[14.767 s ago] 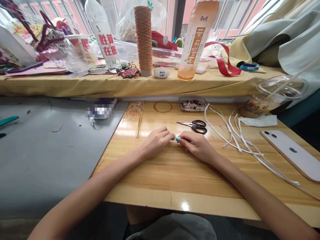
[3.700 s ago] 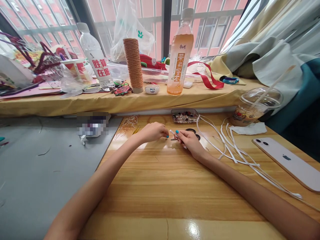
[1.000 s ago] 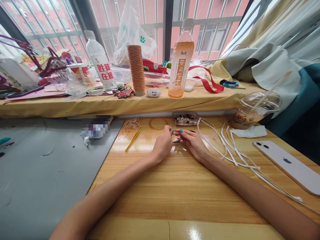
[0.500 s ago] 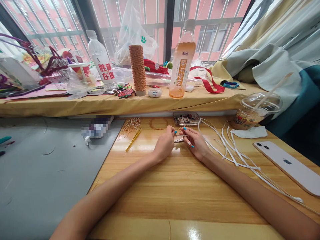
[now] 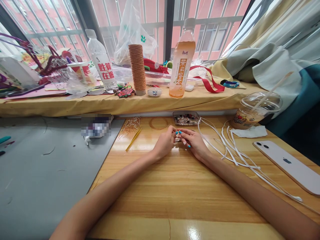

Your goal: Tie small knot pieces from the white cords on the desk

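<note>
My left hand (image 5: 165, 143) and my right hand (image 5: 195, 143) meet over the wooden table, fingertips almost touching. Both are pinched closed on what looks like a thin thread (image 5: 178, 132), mostly hidden by the fingers. A small shiny metal piece (image 5: 178, 140) shows just under the fingertips; I cannot tell whether it is held or lies on the table. Behind the hands stands a clear tray (image 5: 187, 123) of small beads and bits. A coil of thin brown cord (image 5: 158, 124) and golden tweezers (image 5: 133, 140) lie to the left.
White cords (image 5: 232, 146) stretch across the right side beside a phone (image 5: 287, 166) and a lidded plastic cup (image 5: 257, 110). Thread scraps (image 5: 132, 124) lie near the tweezers. On the cloth-covered ledge stand a spool of brown cord (image 5: 137, 70), a tea bottle (image 5: 182, 63) and a water bottle (image 5: 101, 63).
My fingertips have drawn closer together, the right hand shifting slightly left. The short gap where thin thread showed between them has closed. Objects on the table and ledge stay put.
</note>
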Motion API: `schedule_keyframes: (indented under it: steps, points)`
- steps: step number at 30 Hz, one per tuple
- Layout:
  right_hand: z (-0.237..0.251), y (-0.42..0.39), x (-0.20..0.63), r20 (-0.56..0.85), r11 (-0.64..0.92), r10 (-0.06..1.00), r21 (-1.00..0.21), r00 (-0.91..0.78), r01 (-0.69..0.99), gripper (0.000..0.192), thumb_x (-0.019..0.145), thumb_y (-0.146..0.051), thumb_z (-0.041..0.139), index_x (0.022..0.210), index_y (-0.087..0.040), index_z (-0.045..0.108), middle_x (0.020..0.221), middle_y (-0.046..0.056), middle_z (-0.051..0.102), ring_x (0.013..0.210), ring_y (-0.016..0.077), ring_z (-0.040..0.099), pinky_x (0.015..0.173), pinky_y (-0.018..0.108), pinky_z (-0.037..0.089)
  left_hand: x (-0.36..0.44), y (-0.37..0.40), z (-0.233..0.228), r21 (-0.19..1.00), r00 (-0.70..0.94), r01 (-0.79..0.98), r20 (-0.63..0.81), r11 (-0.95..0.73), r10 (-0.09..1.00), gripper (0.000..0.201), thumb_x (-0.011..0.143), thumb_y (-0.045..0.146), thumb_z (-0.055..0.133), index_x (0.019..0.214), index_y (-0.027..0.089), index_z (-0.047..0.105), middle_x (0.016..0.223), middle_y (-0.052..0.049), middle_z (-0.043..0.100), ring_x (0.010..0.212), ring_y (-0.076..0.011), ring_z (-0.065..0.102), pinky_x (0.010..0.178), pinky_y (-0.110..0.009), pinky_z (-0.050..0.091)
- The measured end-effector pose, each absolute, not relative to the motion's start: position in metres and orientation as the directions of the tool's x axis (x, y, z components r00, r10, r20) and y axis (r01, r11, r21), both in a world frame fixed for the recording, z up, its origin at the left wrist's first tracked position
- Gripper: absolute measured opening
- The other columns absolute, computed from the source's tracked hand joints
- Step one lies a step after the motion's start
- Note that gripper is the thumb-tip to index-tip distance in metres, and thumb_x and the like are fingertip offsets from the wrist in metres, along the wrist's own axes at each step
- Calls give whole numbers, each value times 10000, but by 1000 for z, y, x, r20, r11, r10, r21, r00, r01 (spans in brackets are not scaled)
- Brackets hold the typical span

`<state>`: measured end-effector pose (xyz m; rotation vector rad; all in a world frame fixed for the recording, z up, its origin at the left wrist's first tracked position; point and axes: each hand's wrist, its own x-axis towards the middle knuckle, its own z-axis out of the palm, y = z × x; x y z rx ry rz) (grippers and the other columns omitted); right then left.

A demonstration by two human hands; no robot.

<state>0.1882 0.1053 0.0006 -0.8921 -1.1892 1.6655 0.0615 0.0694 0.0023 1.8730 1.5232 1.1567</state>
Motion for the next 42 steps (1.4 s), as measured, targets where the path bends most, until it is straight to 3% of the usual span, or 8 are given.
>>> schedule_keyframes:
  steps: [6,20,26,31,35,42]
  points:
    - [2,107,192,-101,-226,882,-948,-460,-225,197,565,-239,696,730,-136,658,656,11,601,427,15,388,361,168,222,60,70,0,768,40,557,356,-316,934,110,846,202,310,828,186,417,580,40,472,520,-89,439,533,-181,326]
    - [5,109,196,-118,-247,853,-950,-509,-193,161,576,-238,692,710,-148,680,633,3,604,430,10,369,380,172,200,61,67,2,760,43,564,365,-324,930,108,838,208,331,815,177,432,584,42,475,534,-88,437,543,-185,326]
    - [8,107,196,-106,-204,849,-969,-517,-138,188,578,-272,685,717,-147,677,675,17,619,428,21,374,377,191,195,60,69,-2,797,8,527,341,-293,940,94,839,215,329,875,181,410,578,46,461,512,-89,431,512,-183,311]
    - [7,107,196,-99,-186,843,-976,-528,-115,196,581,-308,687,681,-141,667,595,0,595,419,27,379,387,196,209,59,70,-3,801,14,521,337,-295,941,91,838,202,332,841,182,421,556,49,451,502,-88,428,512,-183,312]
    - [4,107,195,-61,-132,864,-986,-500,-107,219,604,-353,671,613,-137,635,463,-34,512,375,22,334,369,196,182,59,69,0,809,18,519,312,-275,950,85,831,217,358,836,180,434,549,47,465,511,-95,447,516,-189,323]
    - [5,104,191,-39,-100,910,-987,-414,-128,228,585,-364,666,636,-147,617,597,-8,568,379,21,346,344,198,155,57,70,3,875,34,418,252,-243,967,77,823,222,384,808,176,445,548,42,505,553,-96,495,562,-196,358]
